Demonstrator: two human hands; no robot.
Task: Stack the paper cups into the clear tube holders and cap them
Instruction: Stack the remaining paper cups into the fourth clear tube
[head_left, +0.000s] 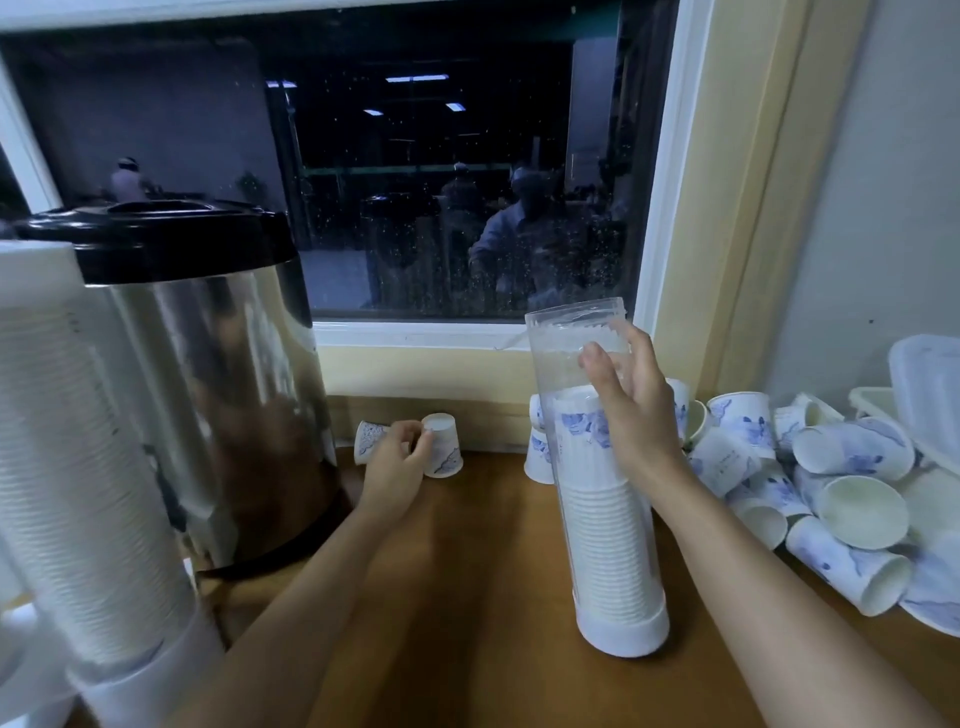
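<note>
Okay, left hand (397, 457) is out by the metal urn (208, 364), fingers curled and pinching the upturned cup (444, 447) near its bottom edge. A second cup (368, 439) lies on its side just behind that hand, partly hidden. Right hand (631, 410) grips the clear tube (576, 332) around its upper part. The tube stands upright on the wooden surface (467, 597), seated in its white base (623, 631). Cup stack (602, 545) inside fills roughly two thirds, so there is room at the top and no cap is on.

Step in hand, as I read it: collect the stray cup and feed it into the tube.
- Lift the cup clear of the urn and check which way the stack inside faces. I can't tell from here.
- Match that orientation and drop it straight down the open mouth, so it nests rather than jams on the rim.
- The right hand should hold the tube vertical and slide lower if it blocks the opening.
- Thin paper, so pinch lightly or the wall dents.

Loose cups (841, 467) are piled to the right of the tube. A full tube (78, 467) stands near left.
</note>
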